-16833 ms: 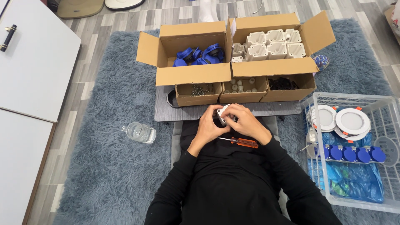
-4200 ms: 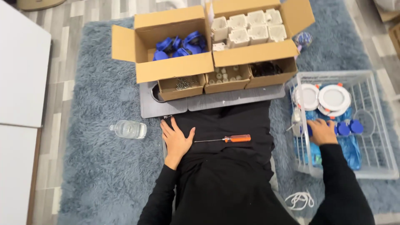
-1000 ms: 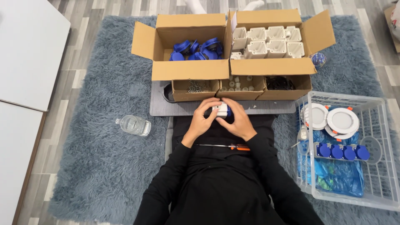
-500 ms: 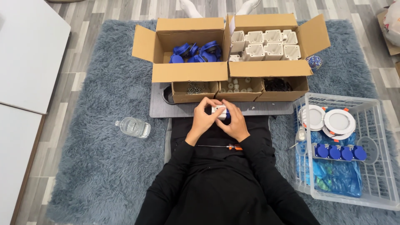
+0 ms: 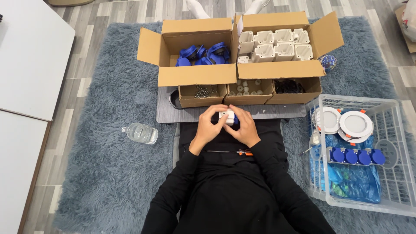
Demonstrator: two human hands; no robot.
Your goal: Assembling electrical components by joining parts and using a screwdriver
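Seen from the head camera, a person in black sleeves is sitting on a shaggy grey-blue rug (image 5: pixel 108 173) and holding a small white plastic housing with a blue part (image 5: pixel 228 117) over the lap, just in front of the near edge of a flat dark grey board (image 5: pixel 167 113). The piece is too covered by fingers to tell which way it is facing; what shows of it is lying roughly crosswise between the two hands.

The left hand (image 5: pixel 209 124) is curling over the piece from the left, fingers bent and closing on its top and side, wrist angling in from the lower left. The right hand (image 5: pixel 244 128) is mirroring it from the right, fingers wrapped around the blue end, thumb tucked in toward the white body. Both forearms are converging in a V.

An orange-handled screwdriver (image 5: pixel 229 152) is lying crosswise on the lap just below the wrists. Beyond the hands, an open cardboard box of blue round parts (image 5: pixel 203 55) is standing beside an open cardboard box of white square housings (image 5: pixel 277 43), with three small cardboard trays (image 5: pixel 247 89) in front. A clear plastic bottle (image 5: pixel 139 133) is lying on the rug to the left; a white wire basket (image 5: pixel 390 173) holding round white discs and a blue strip is sitting to the right.
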